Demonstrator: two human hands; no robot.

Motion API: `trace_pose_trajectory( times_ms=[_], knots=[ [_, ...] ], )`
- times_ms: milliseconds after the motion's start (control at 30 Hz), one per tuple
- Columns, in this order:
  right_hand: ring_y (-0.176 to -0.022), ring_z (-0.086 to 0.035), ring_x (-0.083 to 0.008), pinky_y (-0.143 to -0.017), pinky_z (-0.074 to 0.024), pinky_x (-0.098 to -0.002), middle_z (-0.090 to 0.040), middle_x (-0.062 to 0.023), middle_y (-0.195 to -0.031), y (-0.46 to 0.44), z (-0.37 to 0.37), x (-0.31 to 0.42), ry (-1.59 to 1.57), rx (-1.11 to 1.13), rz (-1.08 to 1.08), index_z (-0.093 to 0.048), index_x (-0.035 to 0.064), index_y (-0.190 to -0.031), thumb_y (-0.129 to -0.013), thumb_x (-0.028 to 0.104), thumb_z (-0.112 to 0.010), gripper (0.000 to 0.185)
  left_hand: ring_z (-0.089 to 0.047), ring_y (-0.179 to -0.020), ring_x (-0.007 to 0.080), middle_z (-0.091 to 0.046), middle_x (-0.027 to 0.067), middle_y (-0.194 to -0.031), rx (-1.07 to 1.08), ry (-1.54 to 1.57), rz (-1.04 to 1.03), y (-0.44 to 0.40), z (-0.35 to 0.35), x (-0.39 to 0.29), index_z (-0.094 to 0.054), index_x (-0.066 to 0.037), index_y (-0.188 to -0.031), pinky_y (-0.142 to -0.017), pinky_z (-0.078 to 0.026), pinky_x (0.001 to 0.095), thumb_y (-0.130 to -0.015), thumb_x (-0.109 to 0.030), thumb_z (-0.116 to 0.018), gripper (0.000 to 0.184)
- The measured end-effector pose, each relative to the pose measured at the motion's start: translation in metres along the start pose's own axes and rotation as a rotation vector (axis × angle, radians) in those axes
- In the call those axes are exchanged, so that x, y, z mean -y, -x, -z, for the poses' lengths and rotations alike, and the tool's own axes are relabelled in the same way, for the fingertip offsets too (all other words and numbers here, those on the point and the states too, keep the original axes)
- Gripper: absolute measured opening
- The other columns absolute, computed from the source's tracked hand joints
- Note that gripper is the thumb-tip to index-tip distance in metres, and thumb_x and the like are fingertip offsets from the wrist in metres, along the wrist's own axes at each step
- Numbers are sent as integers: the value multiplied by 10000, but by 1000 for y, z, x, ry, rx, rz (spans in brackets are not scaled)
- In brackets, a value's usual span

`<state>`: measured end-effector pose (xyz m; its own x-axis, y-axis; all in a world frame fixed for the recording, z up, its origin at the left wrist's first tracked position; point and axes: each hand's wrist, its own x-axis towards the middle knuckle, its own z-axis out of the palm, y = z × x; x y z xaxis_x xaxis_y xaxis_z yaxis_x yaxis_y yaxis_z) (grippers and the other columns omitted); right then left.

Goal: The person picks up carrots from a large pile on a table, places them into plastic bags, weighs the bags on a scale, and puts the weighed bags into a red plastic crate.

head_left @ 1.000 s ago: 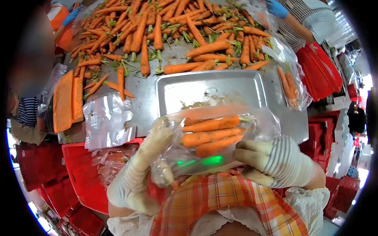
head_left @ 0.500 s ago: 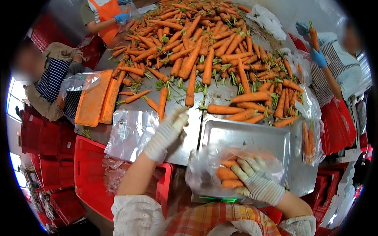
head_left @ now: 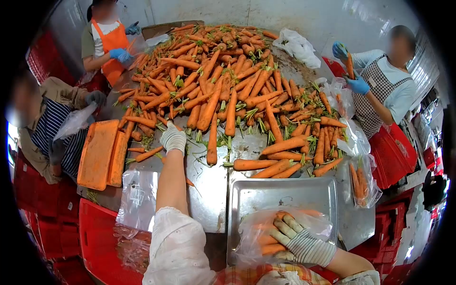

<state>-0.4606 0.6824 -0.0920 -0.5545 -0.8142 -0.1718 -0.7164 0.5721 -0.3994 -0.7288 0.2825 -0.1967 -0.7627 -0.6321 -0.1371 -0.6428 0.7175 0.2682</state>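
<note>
Leftward and deeper since half a second ago, the left hand [head_left: 173, 138], in a white glove with dark stripes, has moved to the near-left side of a heap of orange carrots with green stems [head_left: 223, 90]. Nearest, the right hand [head_left: 304, 241], gloved alike, lies with fingers spread over a clear plastic bag of orange carrots [head_left: 270, 249]; how firmly its grip closes, I cannot tell. That bag lies under its fingers, over the near part of a rectangular steel tray [head_left: 266, 202]. Farther off, on the grey metal worktop [head_left: 204, 204], the left grip's opening is hidden.
</note>
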Motion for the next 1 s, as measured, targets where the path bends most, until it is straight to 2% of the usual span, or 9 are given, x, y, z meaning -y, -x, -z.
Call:
trace_pose_trajectory(
  times_ms=[167, 400, 467, 600, 667, 800, 900, 933, 1000],
  knots=[
    [-1192, -386, -433, -1032, -262, -531, -429, -237, -1249, 5, -9, 5, -67, -87, 1, -379, -3, -1287, -815, 497, -504, 699, -555, -1024, 329, -622, 158, -1072, -48, -139, -155, 17, 16, 25, -401, -193, -1345, -869, -432, 428, -834, -341, -526, 546],
    [-1195, -377, -456, -1027, -283, -528, -408, -260, -1275, 11, -16, 8, -55, -121, 5, -349, -5, -1319, -842, 506, -491, 713, -487, -1137, 314, -571, 128, -1209, 24, -348, -372, 20, -17, 14, -434, -273, -1341, -1003, -314, 411, -880, -441, -442, 491],
    [-1315, -237, -439, -1074, -246, -477, -324, -271, -1354, 12, -9, 13, -98, -27, -53, -319, 13, -1353, -848, 398, -553, 677, -500, -1124, 304, -609, 120, -1151, 81, -285, -355, 22, -7, 11, -534, -248, -1262, -989, -345, 388, -869, -444, -470, 444],
    [-1263, -292, -447, -1049, -270, -492, -351, -269, -1329, 12, -14, 11, -133, -114, -17, -335, 0, -1338, -837, 440, -544, 699, -584, -963, 312, -634, 164, -1047, -18, 546, -294, 15, 18, 24, -644, -143, -1083, -866, -455, 356, -807, -243, -615, 295],
    [-1206, -355, -464, -1024, -304, -503, -387, -271, -1292, 11, -19, 10, -175, -180, 11, -355, -14, -1315, -829, 476, -531, 713, -606, -821, 212, -644, 86, -906, -146, 1028, -417, 18, 26, 38, -618, -17, -980, -792, -476, 298, -794, -51, -602, 190],
    [-1190, -384, -443, -1005, -327, -492, -421, -262, -1259, 13, -8, 14, 4, -201, 17, -400, -11, -1282, -810, 419, -580, 663, -633, -775, 168, -654, 92, -852, 234, 1756, -371, 77, 87, 65, -603, -52, -972, -715, -517, 287, -817, -68, -611, 156],
    [-1098, -521, -341, -955, -399, -434, -541, -198, -1166, 13, 22, 17, -420, -343, 26, -506, 10, -1190, -799, 235, -620, 466, -640, -816, 192, -665, 83, -854, 462, 1820, -447, 133, 121, 82, -602, -74, -973, -791, -513, 343, -821, -94, -607, 153],
    [-1036, -562, -293, -855, -477, -362, -589, -161, -1070, 19, 20, 22, -654, -505, -46, -527, -1, -1160, -837, 206, -596, 390, -640, -825, 195, -667, 81, -861, 614, 1872, -525, 148, 129, 83, -602, -78, -972, -824, -503, 361, -823, -100, -602, 151],
    [-1036, -564, -205, -902, -454, -338, -615, -133, -1036, 15, 45, 40, -1276, -516, -352, -489, -2, -1221, -855, 234, -567, 443, -636, -827, 190, -665, 74, -848, 730, 1856, -643, 184, 144, 74, -594, -86, -951, -878, -477, 388, -817, -102, -602, 135]
  ],
)
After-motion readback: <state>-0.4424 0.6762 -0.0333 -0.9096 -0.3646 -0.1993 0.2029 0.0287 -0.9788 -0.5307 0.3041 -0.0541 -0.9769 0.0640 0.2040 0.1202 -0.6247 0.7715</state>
